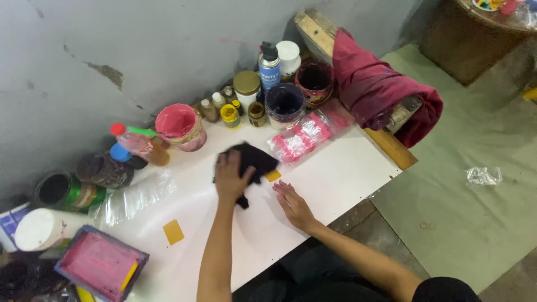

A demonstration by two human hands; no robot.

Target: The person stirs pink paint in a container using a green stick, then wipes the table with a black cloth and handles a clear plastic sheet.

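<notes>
The white board (pixel 335 173) lay across the floor, paint pots along its 12 o'clock edge. A maroon cloth (pixel 380 89) was draped at 2 o'clock. At centre, the left hand (pixel 232 176) clasped a black rag (pixel 254 159), fingers curled over it. At 3 o'clock of it, the right hand (pixel 293 204) rested flat, fingers released.

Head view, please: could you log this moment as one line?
left hand: pressing black cloth on white board | right hand: flat on board, empty | yellow patch: between hands

Two hands (pixel 232 178), one black cloth (pixel 254 158)
</notes>
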